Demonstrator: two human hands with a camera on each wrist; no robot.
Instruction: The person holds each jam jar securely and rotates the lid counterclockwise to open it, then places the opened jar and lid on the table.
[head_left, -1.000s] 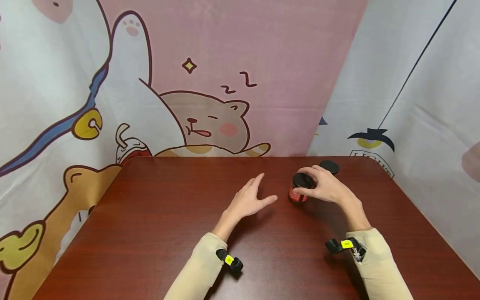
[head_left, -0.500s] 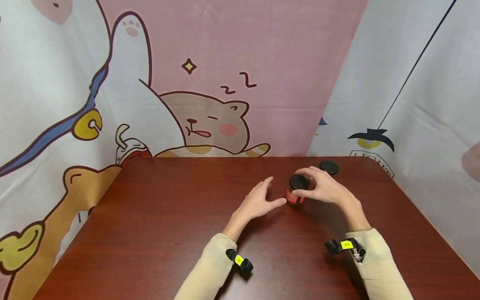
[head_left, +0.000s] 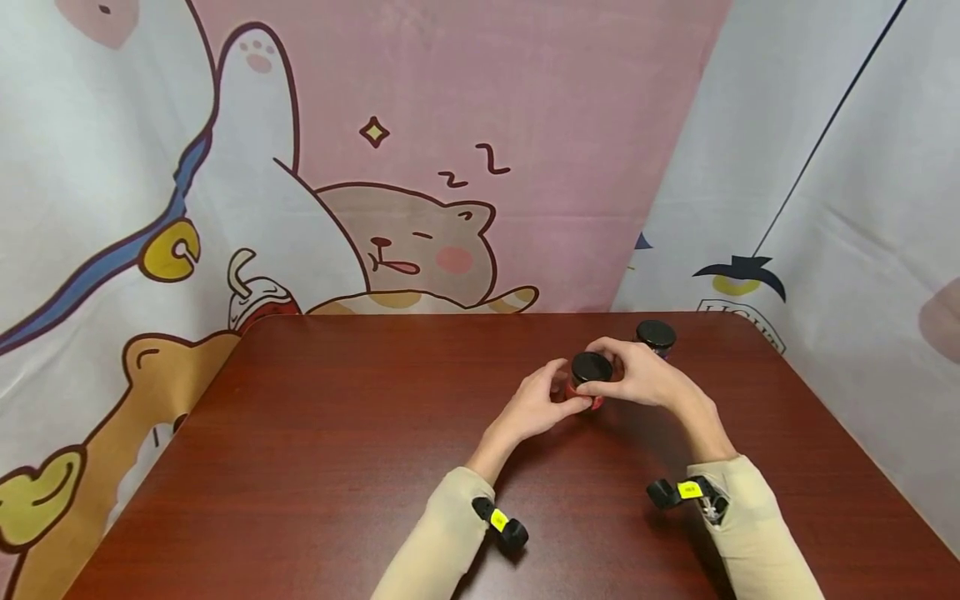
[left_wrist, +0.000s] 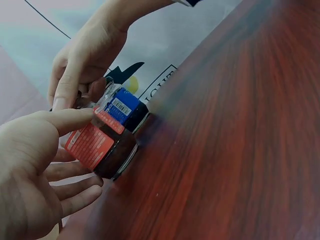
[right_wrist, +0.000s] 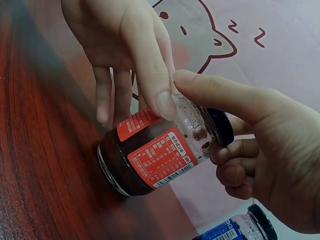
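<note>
A glass jar (head_left: 591, 367) with a black lid and red label stands upright at the table's right-hand middle; dark contents show in the right wrist view. My right hand (head_left: 651, 375) holds it near the top, thumb by the neck and fingers round the far side of the black lid (right_wrist: 221, 127). Lower down, my left hand (head_left: 534, 407) closes round the jar from the left. Its thumb (right_wrist: 166, 102) lies over the red label (right_wrist: 160, 157), and its other fingers reach behind the glass, partly hidden.
Behind my right hand, near the table's back right, stands a second jar (head_left: 657, 335) with a black lid and blue label (left_wrist: 122, 107). The brown wooden table (head_left: 360, 467) ends at a cartoon-printed curtain (head_left: 570, 150). Both wrists carry black strapped cameras.
My left hand has moved right and closed round the red-labelled jar. My right hand has brought that jar slightly left and nearer, away from the second jar.
</note>
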